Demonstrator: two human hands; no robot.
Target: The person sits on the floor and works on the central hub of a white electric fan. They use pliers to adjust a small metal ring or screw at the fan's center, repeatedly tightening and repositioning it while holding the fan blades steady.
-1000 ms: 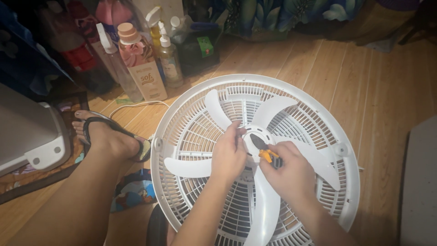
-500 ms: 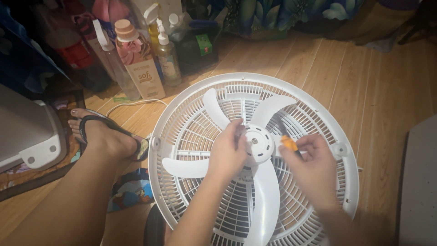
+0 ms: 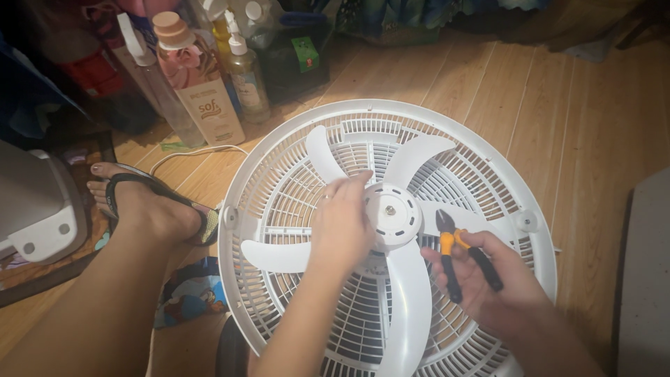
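Note:
A white electric fan lies flat on the wooden floor, its round rear grille [image 3: 279,150] facing up and its white blades [image 3: 412,157] exposed. My left hand [image 3: 342,223] rests on the blade assembly, fingers against the left side of the round white hub [image 3: 392,213]. To the right of the hub, my right hand [image 3: 499,283] holds a pair of pliers [image 3: 457,251] with orange and black handles, jaws pointing up toward the hub, clear of it.
My leg and foot in a dark flip-flop [image 3: 157,202] lie left of the fan. Several bottles [image 3: 199,80] stand at the back left, with a white cord [image 3: 188,155] in front. A grey and white appliance [image 3: 35,209] sits at far left.
My right hand has pulled the pliers away from the hub, out to the right and down. My left hand has stayed on the hub.

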